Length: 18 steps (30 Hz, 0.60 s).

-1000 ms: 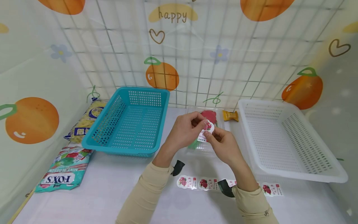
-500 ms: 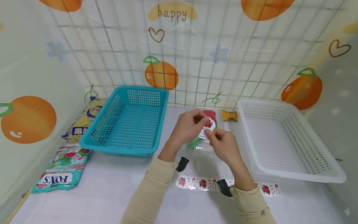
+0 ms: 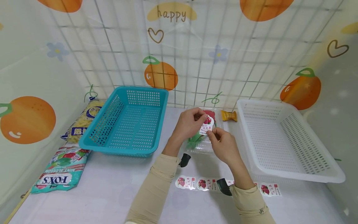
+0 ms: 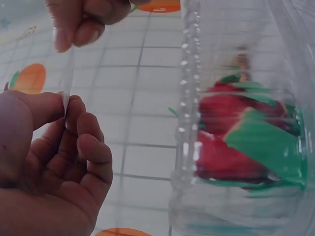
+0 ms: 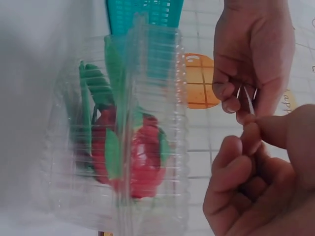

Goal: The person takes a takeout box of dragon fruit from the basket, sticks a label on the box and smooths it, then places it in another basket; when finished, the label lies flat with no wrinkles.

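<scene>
A white sticker [image 3: 206,127] printed with red dragon fruit is stretched between both hands, over a clear plastic box. The left hand [image 3: 190,123] pinches its upper edge between thumb and fingers. At the lower corner, the right hand [image 3: 223,144] pinches it the same way. Seen edge-on in the left wrist view, the sticker [image 4: 68,78] is a thin pale strip. Beneath the hands stands the lidded clear box [image 5: 157,113], holding a red and green dragon fruit [image 5: 145,162]; in the head view the hands and sticker cover part of it.
A teal basket [image 3: 126,151] stands left, a white basket [image 3: 249,146] right. Near the front lies a strip of similar stickers [image 3: 205,184]. A small golden packet [image 3: 229,116] sits beside the box; a FOX'S bag [image 3: 60,171] and a yellow bag [image 3: 84,123] lie far left.
The sticker has turned to face the head camera more, with more of its print showing. The left hand has shifted slightly up and right; the right hand has barely moved.
</scene>
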Available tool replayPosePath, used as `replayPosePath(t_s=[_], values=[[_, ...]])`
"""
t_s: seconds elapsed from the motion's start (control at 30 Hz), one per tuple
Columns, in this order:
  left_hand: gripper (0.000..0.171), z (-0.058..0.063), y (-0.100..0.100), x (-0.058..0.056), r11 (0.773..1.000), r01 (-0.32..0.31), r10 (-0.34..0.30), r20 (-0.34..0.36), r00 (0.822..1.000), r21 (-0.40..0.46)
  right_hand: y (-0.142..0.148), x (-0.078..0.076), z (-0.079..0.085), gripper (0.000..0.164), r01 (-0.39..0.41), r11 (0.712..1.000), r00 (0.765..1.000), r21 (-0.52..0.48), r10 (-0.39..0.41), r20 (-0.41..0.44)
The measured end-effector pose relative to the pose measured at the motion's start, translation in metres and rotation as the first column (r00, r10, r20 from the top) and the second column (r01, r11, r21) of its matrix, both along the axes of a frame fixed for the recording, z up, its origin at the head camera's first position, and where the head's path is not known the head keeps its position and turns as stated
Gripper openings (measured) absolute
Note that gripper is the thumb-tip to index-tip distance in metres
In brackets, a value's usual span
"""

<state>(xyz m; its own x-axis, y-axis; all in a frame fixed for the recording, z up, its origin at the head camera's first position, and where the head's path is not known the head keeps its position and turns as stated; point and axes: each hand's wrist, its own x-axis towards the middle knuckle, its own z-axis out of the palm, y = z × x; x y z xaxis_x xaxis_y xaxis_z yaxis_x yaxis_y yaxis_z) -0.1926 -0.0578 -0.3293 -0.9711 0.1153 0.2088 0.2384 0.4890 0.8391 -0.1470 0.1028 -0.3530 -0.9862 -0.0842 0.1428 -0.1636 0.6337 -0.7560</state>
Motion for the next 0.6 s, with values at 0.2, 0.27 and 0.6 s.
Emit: replayPosePath(t_s=[0.2,0.27,0.6], values=[[0.013,-0.006,0.001,-0.009,1.000,-0.010,0.010,-0.009,1.000,-0.007,-0.003,-0.003,-0.005,0.028,0.060,0.997,0.995,0.040,-0.056,-0.079],[0.014,-0.007,0.002,-0.011,1.000,-0.018,0.018,-0.006,1.000,-0.013,-0.004,-0.003,-0.007,0.028,0.080,0.995,0.992,0.053,-0.074,-0.102],[0.015,-0.013,0.003,-0.021,0.995,-0.074,0.074,0.001,0.997,-0.061,-0.008,-0.010,-0.015,0.027,0.115,0.989,0.985,0.095,-0.101,-0.141]])
